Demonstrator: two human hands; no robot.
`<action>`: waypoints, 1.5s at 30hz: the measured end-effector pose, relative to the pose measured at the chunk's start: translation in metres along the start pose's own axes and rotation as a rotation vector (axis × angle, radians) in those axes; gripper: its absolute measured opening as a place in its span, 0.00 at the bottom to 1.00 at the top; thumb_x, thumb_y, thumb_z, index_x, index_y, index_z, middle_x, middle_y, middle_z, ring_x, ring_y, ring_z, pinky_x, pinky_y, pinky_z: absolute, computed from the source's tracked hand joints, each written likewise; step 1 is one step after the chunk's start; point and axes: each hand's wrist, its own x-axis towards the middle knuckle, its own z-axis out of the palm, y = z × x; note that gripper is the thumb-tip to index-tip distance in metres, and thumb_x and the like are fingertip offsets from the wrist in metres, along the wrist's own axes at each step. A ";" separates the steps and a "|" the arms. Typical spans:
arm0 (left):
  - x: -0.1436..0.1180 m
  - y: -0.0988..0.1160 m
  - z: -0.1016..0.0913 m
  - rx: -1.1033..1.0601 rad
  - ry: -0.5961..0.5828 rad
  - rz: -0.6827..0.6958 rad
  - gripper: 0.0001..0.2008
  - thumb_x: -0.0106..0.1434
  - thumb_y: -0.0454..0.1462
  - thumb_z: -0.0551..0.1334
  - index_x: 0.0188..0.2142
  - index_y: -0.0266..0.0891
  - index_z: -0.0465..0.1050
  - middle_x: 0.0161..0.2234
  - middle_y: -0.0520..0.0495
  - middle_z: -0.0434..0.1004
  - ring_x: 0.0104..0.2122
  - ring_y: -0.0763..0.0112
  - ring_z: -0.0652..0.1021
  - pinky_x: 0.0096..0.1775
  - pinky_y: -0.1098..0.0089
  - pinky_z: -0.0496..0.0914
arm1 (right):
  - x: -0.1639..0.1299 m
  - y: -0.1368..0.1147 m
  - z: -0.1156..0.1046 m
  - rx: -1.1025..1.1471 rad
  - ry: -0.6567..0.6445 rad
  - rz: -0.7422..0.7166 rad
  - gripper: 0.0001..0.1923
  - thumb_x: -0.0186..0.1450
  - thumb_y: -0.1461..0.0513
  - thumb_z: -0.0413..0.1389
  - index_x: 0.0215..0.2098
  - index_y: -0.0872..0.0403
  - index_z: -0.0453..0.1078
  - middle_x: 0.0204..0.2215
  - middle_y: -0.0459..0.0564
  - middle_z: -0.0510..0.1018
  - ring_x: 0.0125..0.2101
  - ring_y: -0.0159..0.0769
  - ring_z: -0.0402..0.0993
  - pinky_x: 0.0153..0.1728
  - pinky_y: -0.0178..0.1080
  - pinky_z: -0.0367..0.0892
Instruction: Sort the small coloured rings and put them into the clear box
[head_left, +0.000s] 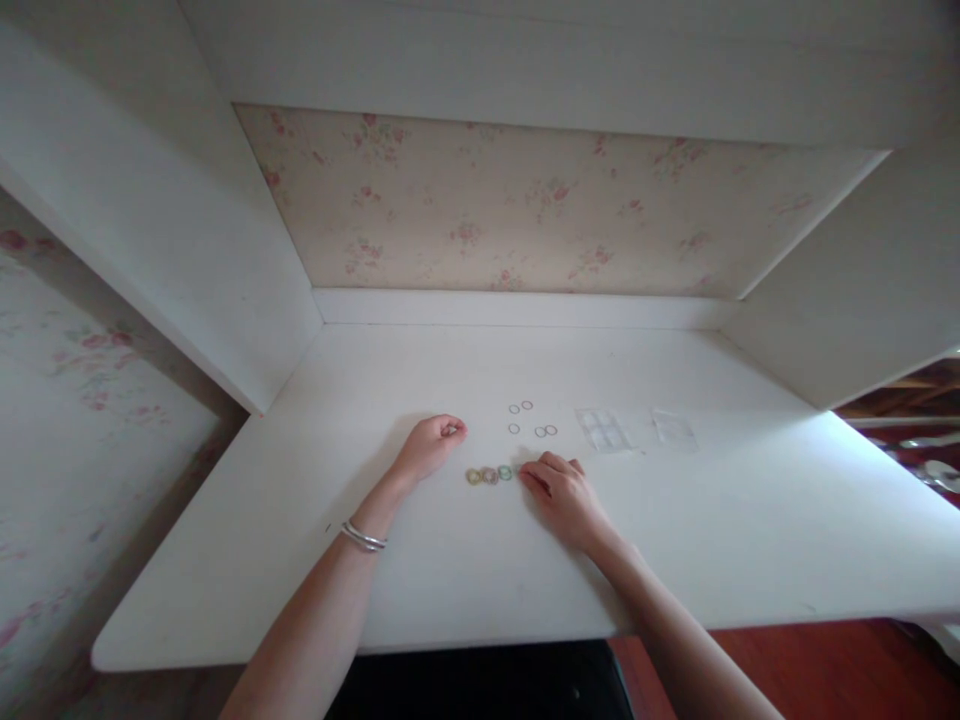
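Rings (490, 477) lie rowed on the table (450, 590) between separated hands; the right hand (556, 488) has its fingertips together at the green end, the left hand (430, 447) curls nearby, neither's hold discernible. Light, low pinching would best spare neighbouring rings.

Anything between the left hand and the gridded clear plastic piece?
Yes: in the head view, five thin rings lie on the white desktop between the left hand and that plastic piece.
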 end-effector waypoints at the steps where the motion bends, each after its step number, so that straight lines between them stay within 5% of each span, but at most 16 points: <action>1: 0.000 0.000 0.000 -0.001 0.002 0.001 0.15 0.58 0.45 0.57 0.37 0.37 0.75 0.30 0.49 0.77 0.30 0.68 0.75 0.32 0.71 0.65 | 0.000 0.000 0.000 0.010 0.008 0.003 0.12 0.68 0.59 0.47 0.34 0.49 0.73 0.29 0.46 0.74 0.32 0.33 0.70 0.37 0.37 0.57; 12: 0.002 -0.002 0.002 0.008 0.010 -0.004 0.17 0.57 0.47 0.57 0.37 0.36 0.75 0.30 0.49 0.77 0.30 0.68 0.74 0.33 0.71 0.64 | 0.031 0.031 -0.010 -0.073 0.114 0.274 0.14 0.67 0.58 0.47 0.40 0.49 0.74 0.34 0.48 0.75 0.32 0.32 0.71 0.34 0.34 0.59; 23: 0.000 0.002 0.002 0.038 0.011 -0.035 0.18 0.58 0.47 0.57 0.37 0.36 0.75 0.29 0.49 0.76 0.28 0.69 0.73 0.30 0.72 0.63 | 0.040 0.036 -0.006 -0.194 -0.008 0.164 0.12 0.68 0.61 0.48 0.36 0.51 0.73 0.35 0.49 0.75 0.38 0.37 0.69 0.37 0.37 0.55; 34: 0.002 0.000 0.004 0.044 0.029 -0.016 0.17 0.58 0.46 0.58 0.37 0.36 0.75 0.28 0.49 0.76 0.28 0.70 0.73 0.30 0.72 0.64 | 0.012 0.025 -0.004 0.141 0.009 -0.180 0.12 0.69 0.60 0.47 0.37 0.51 0.72 0.31 0.48 0.73 0.34 0.34 0.68 0.38 0.37 0.60; 45: 0.000 0.005 0.004 0.071 0.049 -0.050 0.17 0.58 0.46 0.58 0.36 0.36 0.75 0.26 0.50 0.74 0.27 0.69 0.73 0.29 0.72 0.63 | 0.010 0.023 -0.006 0.038 -0.024 -0.211 0.10 0.68 0.63 0.48 0.38 0.51 0.72 0.32 0.48 0.73 0.35 0.34 0.68 0.38 0.38 0.60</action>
